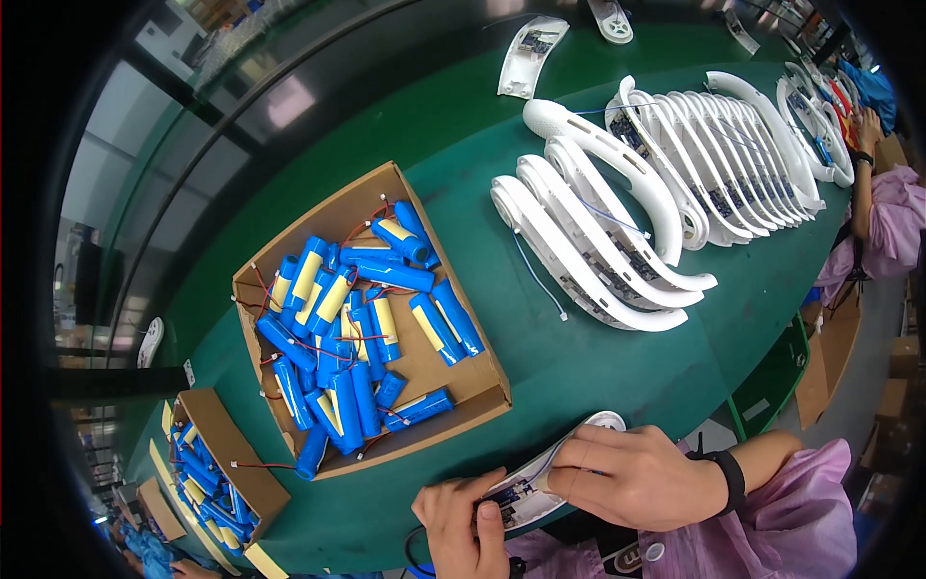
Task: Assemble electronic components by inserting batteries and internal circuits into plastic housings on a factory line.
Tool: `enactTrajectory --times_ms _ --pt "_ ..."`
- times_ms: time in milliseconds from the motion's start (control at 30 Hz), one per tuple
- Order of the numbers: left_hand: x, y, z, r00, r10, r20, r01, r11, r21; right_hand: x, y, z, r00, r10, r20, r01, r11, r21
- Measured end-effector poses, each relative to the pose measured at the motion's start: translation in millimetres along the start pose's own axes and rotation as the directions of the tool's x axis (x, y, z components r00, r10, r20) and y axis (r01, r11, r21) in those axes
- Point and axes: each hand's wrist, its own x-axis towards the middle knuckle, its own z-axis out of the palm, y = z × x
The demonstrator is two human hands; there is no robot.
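While the left hand (457, 526) grips the white shell (533, 510) at the green table (588, 362)'s near edge, the right hand (632, 478) curls over it, grasping what I can't tell; light, stiff, its circuit board (503, 501) fragile, I'd judge: hold the rims.

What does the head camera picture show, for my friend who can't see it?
A person's left hand grips a white shell with a circuit board in it, while the right hand bends over it, at a green table. To the left are two open boxes of blue batteries; farther off, more white shells.
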Motion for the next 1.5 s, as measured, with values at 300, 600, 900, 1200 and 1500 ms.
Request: enactTrajectory --times_ms 300,600,900,1200,1500 --pt "2 10 -3 0.996 -0.081 0.025 0.079 0.994 0.082 -1 0 4 0.999 -0.012 -0.033 0.012 1.000 -0.015" --pt "13 23 -8 0.993 -0.114 0.032 0.112 0.992 0.056 -6 -2 13 0.994 0.022 -0.106 -0.024 0.999 -0.021" --pt "14 29 -6 0.983 -0.177 0.050 0.173 0.982 0.074 -10 1 18 0.995 0.033 -0.099 -0.036 0.999 -0.028" --pt "18 18 10 0.994 -0.082 0.074 0.061 0.967 0.249 -10 -5 7 0.999 0.028 -0.028 -0.028 0.999 -0.015" --pt "17 32 21 0.997 -0.071 -0.003 0.069 0.960 0.273 -6 -9 -34 0.999 -0.044 0.008 0.044 0.999 0.032"
